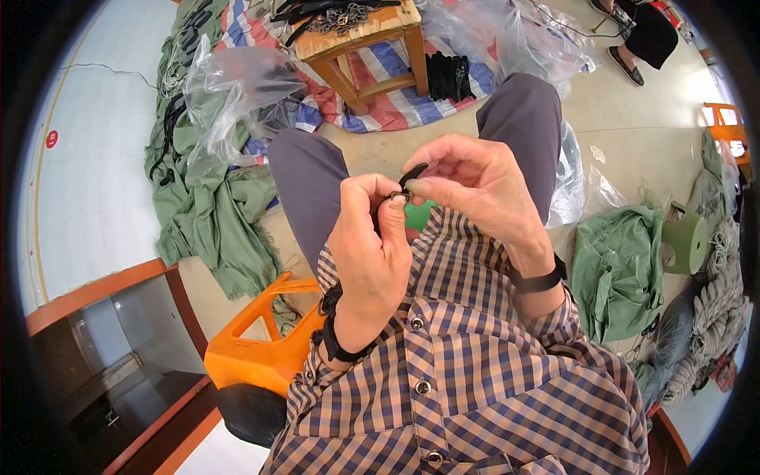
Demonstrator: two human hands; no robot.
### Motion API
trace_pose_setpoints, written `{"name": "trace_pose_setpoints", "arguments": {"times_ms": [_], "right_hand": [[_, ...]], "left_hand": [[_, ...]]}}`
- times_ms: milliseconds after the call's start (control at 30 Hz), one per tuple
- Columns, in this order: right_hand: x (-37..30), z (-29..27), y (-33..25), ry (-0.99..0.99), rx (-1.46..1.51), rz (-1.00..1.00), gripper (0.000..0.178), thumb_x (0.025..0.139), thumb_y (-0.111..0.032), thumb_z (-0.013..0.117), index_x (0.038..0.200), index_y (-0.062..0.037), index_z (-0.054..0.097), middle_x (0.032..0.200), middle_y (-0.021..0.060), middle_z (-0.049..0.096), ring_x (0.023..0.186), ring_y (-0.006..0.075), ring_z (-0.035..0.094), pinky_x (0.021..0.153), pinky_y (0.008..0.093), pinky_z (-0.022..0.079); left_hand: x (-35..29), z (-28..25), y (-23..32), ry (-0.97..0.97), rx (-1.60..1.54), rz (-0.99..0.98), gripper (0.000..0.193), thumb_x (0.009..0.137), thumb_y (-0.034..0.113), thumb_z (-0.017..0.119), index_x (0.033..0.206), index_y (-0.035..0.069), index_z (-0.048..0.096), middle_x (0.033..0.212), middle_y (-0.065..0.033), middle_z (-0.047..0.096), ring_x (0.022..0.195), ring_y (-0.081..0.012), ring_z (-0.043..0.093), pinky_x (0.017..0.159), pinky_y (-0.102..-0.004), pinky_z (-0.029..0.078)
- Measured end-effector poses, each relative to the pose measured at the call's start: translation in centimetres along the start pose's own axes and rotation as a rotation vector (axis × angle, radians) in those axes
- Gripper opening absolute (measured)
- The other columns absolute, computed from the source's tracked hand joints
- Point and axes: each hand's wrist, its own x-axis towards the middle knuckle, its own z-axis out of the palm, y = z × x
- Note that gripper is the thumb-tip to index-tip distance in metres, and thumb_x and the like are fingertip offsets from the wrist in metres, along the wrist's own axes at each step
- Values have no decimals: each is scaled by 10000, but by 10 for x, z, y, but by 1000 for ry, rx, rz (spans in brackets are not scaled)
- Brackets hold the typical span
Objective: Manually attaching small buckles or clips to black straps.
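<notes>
Above my lap, both hands come together at a small metal buckle and a short black strap. My left hand pinches the buckle between thumb and forefinger. The strap's end is gripped by the thumb and fingers of my right hand, close against the buckle. Fingertips cover part of both, so how far the strap passes through the buckle cannot be made out. Beyond my knees is a wooden stool, with a heap of metal buckles and black straps on top.
A bundle of black straps lies beside the stool on a striped plastic sheet. An orange plastic stool stands at my left. Green cloth and clear plastic bags cover floor areas. Another person's foot shows far right.
</notes>
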Motion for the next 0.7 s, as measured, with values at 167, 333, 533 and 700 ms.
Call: {"name": "trace_pose_setpoints", "arguments": {"times_ms": [167, 333, 533, 700], "right_hand": [[0, 2, -1, 4, -29, -13, 159, 811, 1, 619, 968, 22, 603, 852, 8, 609, 780, 48, 573, 691, 183, 482], [0, 7, 1, 50, -168, -112, 162, 784, 17, 608, 945, 22, 603, 826, 39, 619, 774, 89, 595, 686, 232, 492], [-3, 14, -2, 127, -687, -429, 205, 732, 73, 586, 913, -13, 631, 791, 60, 619, 745, 129, 604, 635, 240, 474], [-6, 14, 3, 153, -621, -444, 200, 712, 65, 606, 894, -13, 639, 794, 69, 619, 724, 147, 603, 621, 244, 465]], "left_hand": [[0, -1, 0, 1, -18, -28, 132, 933, 140, 489, 963, 11, 484, 756, -18, 509, 628, -60, 498, 524, -218, 509], [-1, 1, -1, 23, -11, 40, 125, 928, 124, 497, 951, 3, 477, 765, -17, 515, 616, -64, 496, 535, -218, 508], [0, 2, -4, 82, 56, 113, 86, 858, -3, 553, 890, 15, 475, 688, -69, 557, 529, -116, 570, 466, -241, 432], [0, 4, -3, 84, 4, 71, 100, 847, 0, 572, 893, 20, 485, 665, -65, 570, 510, -109, 564, 464, -232, 430]]}}
